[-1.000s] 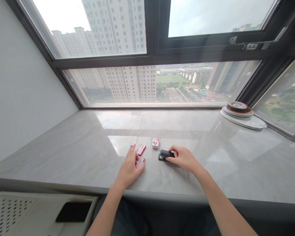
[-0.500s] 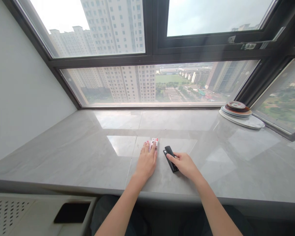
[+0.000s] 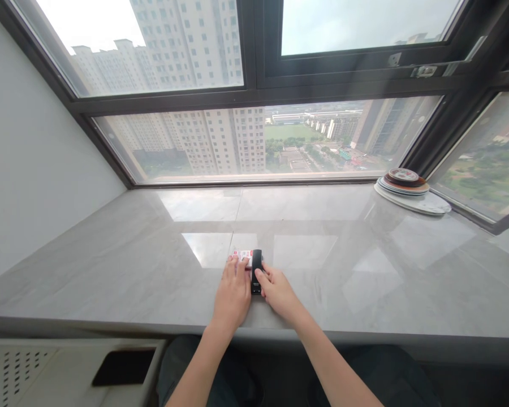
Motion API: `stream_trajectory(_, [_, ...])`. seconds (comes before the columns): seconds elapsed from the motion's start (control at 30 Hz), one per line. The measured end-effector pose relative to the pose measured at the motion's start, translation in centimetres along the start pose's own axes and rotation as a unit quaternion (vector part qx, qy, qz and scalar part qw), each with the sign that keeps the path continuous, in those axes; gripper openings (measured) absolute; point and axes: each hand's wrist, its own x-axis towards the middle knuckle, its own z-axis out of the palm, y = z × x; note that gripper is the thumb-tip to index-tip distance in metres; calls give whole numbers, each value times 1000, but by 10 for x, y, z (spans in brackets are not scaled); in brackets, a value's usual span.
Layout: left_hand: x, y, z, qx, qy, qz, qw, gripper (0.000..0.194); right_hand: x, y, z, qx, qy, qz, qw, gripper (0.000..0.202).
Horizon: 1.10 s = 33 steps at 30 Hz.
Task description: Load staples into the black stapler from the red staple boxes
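My right hand [image 3: 280, 294] grips a black stapler [image 3: 257, 268] with the thumb on its top. The stapler stands on the grey countertop, long side pointing toward the window. Under the fingertips of my left hand [image 3: 234, 294] lies a small red-and-white printed piece [image 3: 245, 255], like a card or slip of paper. The left fingers are stretched out flat over it. Its right edge meets the stapler's far part; I cannot tell whether it is between the jaws. My fingers cover much of the printed piece.
The grey stone countertop [image 3: 110, 271] runs up to the window. A stack of plates [image 3: 407, 186] sits at its far right corner. Below the front edge on the left is a white plastic unit [image 3: 63, 373] with holes and a dark opening.
My right hand has brought the stapler left, straightened it and set it against the printed piece. My left hand has shifted left and slightly nearer with that piece.
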Motion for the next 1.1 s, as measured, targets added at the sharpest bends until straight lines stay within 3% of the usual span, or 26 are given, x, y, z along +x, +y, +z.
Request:
stream_trajectory(0.13, [-2, -55, -24, 13, 4, 4, 1000, 40, 24, -2, 43, 4, -84, 5, 996, 53])
stream_trajectory(0.23, [1, -93, -39, 26, 2, 16, 1000, 38, 45, -4, 72, -17, -113, 0, 993, 46])
stream_trajectory(0.37, [9, -121, -46, 15, 4, 7, 1000, 36, 64, -5, 94, -28, -114, -3, 993, 49])
stream_trajectory(0.57, [13, -125, -42, -3, 14, -11, 1000, 36, 66, 2, 98, -36, -104, -8, 994, 58])
stream_trajectory(0.9, [15, -120, -45, -16, 28, -16, 999, 35, 62, -3, 100, -50, -68, -21, 996, 51])
stream_trajectory(1.0, [16, -117, -49, -15, 35, -24, 999, 37, 54, -5, 92, -27, -39, -10, 999, 66])
stream_trajectory(1.1, [15, -112, -60, -7, 61, -47, 997, 37, 35, -1, 67, -19, 33, -10, 999, 73])
